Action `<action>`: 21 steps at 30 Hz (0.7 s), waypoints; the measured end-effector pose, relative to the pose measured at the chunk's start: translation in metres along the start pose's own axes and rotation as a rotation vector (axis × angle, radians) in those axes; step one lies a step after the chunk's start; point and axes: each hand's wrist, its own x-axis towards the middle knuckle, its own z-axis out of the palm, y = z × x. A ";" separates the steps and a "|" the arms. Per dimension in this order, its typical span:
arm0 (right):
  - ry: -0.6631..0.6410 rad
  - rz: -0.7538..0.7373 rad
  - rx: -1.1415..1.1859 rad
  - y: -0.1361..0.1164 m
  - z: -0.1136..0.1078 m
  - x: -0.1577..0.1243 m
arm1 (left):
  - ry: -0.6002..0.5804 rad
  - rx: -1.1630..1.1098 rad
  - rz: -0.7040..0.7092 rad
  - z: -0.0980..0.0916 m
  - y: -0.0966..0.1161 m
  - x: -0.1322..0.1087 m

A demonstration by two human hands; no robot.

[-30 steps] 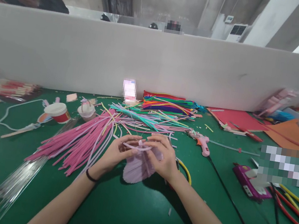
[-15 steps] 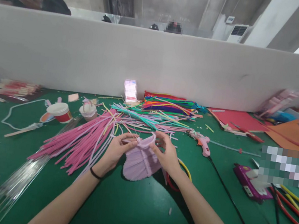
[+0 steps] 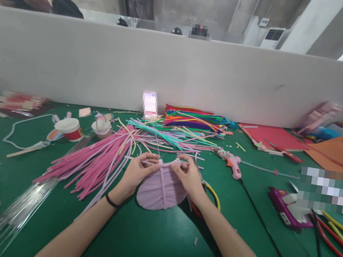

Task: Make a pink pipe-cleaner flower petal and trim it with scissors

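Between my hands hangs a pale lilac, rounded piece [image 3: 163,190] that looks made of fuzzy pipe cleaners laid side by side, with a raised rib down its middle. My left hand [image 3: 138,171] pinches its upper left edge, where a lilac stem end sticks out. At the upper right edge my right hand [image 3: 188,176] pinches the same piece. Thin wire or thread rises from the top between the fingers. Left of my hands lies a bundle of pink pipe cleaners [image 3: 97,164], and behind them are loose lilac and teal pipe cleaners [image 3: 164,134].
A pink glue gun [image 3: 234,164] lies to the right, its black cord running toward me. Red-handled pliers or scissors sit partly behind my right hand. Further off are a paper cup [image 3: 69,129], a phone [image 3: 149,104], coloured pipe cleaner packs [image 3: 194,119] and a purple power strip [image 3: 288,210].
The lilac piece has turned to face me flatter, its top edge now stretched straighter between my hands. Both hands keep their pinch, and the looped strip at the top has lowered.
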 end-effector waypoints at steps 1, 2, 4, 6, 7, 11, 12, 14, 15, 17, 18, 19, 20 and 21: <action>-0.033 0.052 0.025 0.002 0.000 0.000 | 0.014 0.006 -0.002 0.000 0.000 0.000; -0.061 0.102 0.049 0.003 0.000 -0.001 | 0.024 0.013 -0.005 0.000 0.000 0.000; -0.096 0.161 0.082 0.003 0.001 -0.002 | 0.039 0.026 -0.009 0.000 0.002 0.000; -0.110 0.141 0.090 0.000 0.002 -0.004 | 0.049 0.043 -0.007 0.000 0.005 -0.001; -0.112 0.108 0.082 -0.003 0.004 -0.006 | 0.049 0.060 0.001 0.000 0.008 -0.001; -0.062 -0.060 0.059 -0.015 0.010 -0.010 | 0.036 0.162 0.105 0.001 0.019 -0.003; -0.041 -0.096 0.062 -0.017 0.011 -0.011 | 0.028 0.186 0.138 0.001 0.021 -0.004; -0.010 -0.150 0.071 -0.017 0.013 -0.012 | 0.009 0.221 0.186 0.001 0.025 -0.005; 0.001 -0.166 0.068 -0.017 0.014 -0.013 | 0.000 0.231 0.200 0.001 0.025 -0.006; 0.003 -0.180 0.050 -0.015 0.014 -0.013 | -0.013 0.237 0.213 0.002 0.025 -0.007; -0.006 -0.183 0.038 -0.014 0.013 -0.013 | -0.019 0.236 0.215 0.002 0.024 -0.007; -0.023 -0.190 0.027 -0.014 0.013 -0.014 | -0.024 0.234 0.215 0.002 0.023 -0.008; -0.044 -0.203 0.020 -0.014 0.012 -0.014 | -0.028 0.233 0.214 0.002 0.023 -0.008; -0.067 -0.220 0.013 -0.015 0.011 -0.013 | -0.032 0.232 0.212 0.002 0.022 -0.008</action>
